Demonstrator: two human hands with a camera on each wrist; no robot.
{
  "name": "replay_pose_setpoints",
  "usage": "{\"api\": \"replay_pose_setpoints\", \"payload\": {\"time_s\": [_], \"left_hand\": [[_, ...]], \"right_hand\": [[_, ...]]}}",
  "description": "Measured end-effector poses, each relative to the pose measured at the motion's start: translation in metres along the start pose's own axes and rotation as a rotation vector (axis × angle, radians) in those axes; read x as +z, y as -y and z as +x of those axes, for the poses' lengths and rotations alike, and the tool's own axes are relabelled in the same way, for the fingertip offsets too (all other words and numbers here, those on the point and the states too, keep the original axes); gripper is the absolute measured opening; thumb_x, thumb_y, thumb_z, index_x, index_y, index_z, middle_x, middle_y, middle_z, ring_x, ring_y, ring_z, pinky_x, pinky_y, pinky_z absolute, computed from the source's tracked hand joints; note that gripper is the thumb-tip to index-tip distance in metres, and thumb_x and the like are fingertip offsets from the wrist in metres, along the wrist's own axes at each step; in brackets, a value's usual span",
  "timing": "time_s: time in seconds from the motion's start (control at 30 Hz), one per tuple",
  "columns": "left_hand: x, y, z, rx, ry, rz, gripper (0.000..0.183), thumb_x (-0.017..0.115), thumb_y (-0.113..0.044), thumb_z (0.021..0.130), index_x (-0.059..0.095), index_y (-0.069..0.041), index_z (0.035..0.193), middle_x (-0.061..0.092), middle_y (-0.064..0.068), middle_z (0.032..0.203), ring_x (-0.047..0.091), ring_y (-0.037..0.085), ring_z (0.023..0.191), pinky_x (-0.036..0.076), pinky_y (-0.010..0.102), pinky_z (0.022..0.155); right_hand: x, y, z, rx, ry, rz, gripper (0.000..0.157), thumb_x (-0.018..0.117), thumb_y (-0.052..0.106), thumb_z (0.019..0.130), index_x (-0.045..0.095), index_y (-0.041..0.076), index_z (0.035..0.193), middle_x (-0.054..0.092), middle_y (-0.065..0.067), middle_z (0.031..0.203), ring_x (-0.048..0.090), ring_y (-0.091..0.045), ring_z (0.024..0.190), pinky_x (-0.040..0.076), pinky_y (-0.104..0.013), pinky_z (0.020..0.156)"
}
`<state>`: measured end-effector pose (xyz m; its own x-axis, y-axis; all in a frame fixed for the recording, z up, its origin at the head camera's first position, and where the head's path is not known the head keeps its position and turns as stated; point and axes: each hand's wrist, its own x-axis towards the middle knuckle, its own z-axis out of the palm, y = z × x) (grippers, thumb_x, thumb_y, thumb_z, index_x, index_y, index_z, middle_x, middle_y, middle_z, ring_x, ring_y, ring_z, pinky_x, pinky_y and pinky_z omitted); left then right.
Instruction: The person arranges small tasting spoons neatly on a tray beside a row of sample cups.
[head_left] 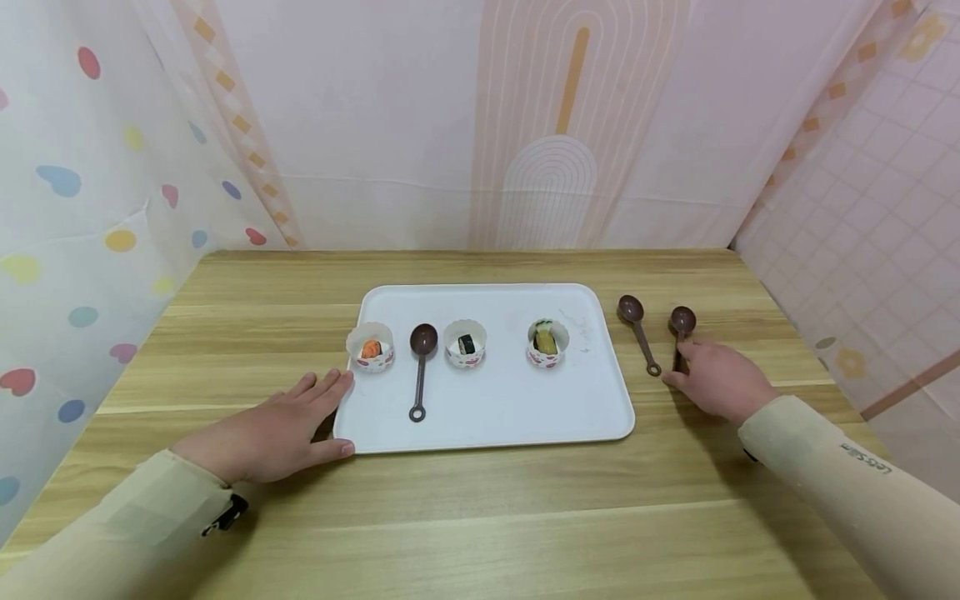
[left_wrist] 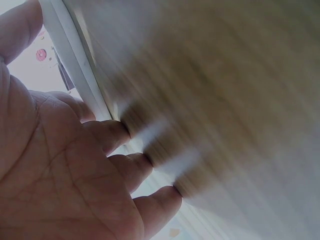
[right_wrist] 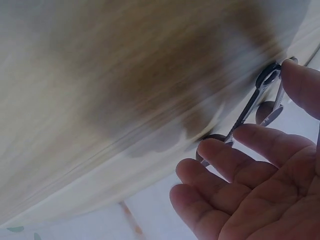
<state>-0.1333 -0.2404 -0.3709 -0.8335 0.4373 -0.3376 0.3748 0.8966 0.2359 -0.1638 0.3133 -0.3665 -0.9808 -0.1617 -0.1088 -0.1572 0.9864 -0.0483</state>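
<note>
In the head view my left hand [head_left: 281,429] lies at the left edge of the white tray [head_left: 517,408], fingers spread and thumb at the front corner. The left wrist view shows its fingertips [left_wrist: 167,197] down at the wooden table. On the right, my right hand [head_left: 720,379] is over the handle of a brown measuring spoon [head_left: 683,318]. Its thumb and fairly straight fingers lie beside that handle [right_wrist: 245,112], not curled round it. A second brown spoon [head_left: 632,308] lies just left of it. A third brown spoon [head_left: 423,339] rests on the tray.
On the tray stand three paper cups: one with an orange-topped sushi piece [head_left: 371,350], one with a dark-wrapped piece [head_left: 467,344], one with a yellow-green piece [head_left: 545,340]. The wooden table [head_left: 480,517] meets patterned curtains [head_left: 375,125] at the back and sides.
</note>
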Motion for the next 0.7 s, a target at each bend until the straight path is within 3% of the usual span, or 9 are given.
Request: {"api": "replay_pose_setpoints", "payload": {"time_s": [0.43,0.7], "left_hand": [[-0.0010,-0.0007,-0.0002,0.009,0.000,-0.004,0.108,0.055,-0.073,0.098,0.017,-0.001,0.168,0.021,0.030,0.172,0.019,0.061,0.154,0.027,0.079,0.117],[-0.0009,-0.0006,-0.0004,0.006,-0.001,-0.003,0.107,0.055,-0.073,0.098,0.017,-0.001,0.168,0.021,0.030,0.172,0.019,0.061,0.154,0.027,0.079,0.117]], "right_hand": [[-0.0037,-0.0030,-0.0016,0.008,0.020,0.010,0.036,0.072,0.026,0.100,0.067,-0.007,0.114,0.073,-0.023,0.095,0.072,-0.039,0.088,0.057,-0.058,0.081],[-0.0048,-0.0050,-0.0030,0.027,0.016,0.051,0.022,0.073,0.021,0.098,0.064,0.002,0.093,0.062,-0.008,0.073,0.057,-0.024,0.067,0.052,-0.046,0.066]]}}
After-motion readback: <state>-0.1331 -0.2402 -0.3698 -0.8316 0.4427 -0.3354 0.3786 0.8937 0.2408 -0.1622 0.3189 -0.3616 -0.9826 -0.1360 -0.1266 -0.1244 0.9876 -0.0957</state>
